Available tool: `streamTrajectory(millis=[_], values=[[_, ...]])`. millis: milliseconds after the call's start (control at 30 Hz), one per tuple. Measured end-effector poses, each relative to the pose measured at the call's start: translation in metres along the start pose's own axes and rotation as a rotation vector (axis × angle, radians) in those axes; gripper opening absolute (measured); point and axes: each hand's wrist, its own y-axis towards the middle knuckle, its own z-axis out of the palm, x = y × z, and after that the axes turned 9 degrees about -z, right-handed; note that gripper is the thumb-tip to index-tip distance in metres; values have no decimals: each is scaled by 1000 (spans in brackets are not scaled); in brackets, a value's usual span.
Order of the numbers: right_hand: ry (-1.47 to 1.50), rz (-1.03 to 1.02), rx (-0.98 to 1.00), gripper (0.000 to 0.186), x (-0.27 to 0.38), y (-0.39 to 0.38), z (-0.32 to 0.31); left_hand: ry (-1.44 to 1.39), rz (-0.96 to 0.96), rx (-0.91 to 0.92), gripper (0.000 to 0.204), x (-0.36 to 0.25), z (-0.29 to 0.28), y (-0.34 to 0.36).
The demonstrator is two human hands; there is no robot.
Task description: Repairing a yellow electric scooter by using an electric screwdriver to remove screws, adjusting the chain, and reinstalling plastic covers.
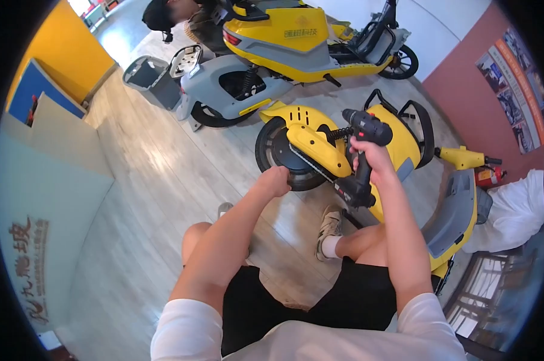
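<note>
**Drill at the scooter's rear wheel**

Pale wood-plank flooring (157,174) runs through a workshop-like room with a pinkish wall (464,84) carrying posters, a yellow panel (73,42) at the far left and a light grey board (49,198) leaning nearer by. Beyond the hands, a second yellow-and-grey scooter (296,42) stands upright, with a grey scooter body (230,90) and an open grey box (148,75) beside it.

Just ahead of both hands lies a yellow scooter (398,144) on its side. The right hand (371,157) is wrapped around the grip of a black cordless drill (363,138), whose tip points left toward the coiled spring by the yellow guard (317,147). The left hand (276,179) is clenched against the rim of the black rear wheel (275,150); whether it pinches anything small there cannot be told.

Another person (163,12) at the top edge is cut off by the frame. A red extinguisher (487,176) is half hidden behind the scooter's front, beside a white bundle (512,210).
</note>
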Motion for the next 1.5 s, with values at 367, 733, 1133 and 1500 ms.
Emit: streamTrajectory(millis=[367,733,1133,1500], values=[[-2,108,-131,18,2,31,-42,-290,179,-533,28,-38,45,139],[-80,22,-63,17,4,34,-53,-368,165,-553,21,-38,59,176],[-399,144,59,14,-23,40,-73,-2186,132,-81,11,-26,57,103],[-479,358,50,14,-83,30,-89,-2285,-135,139,24,-23,131,82]])
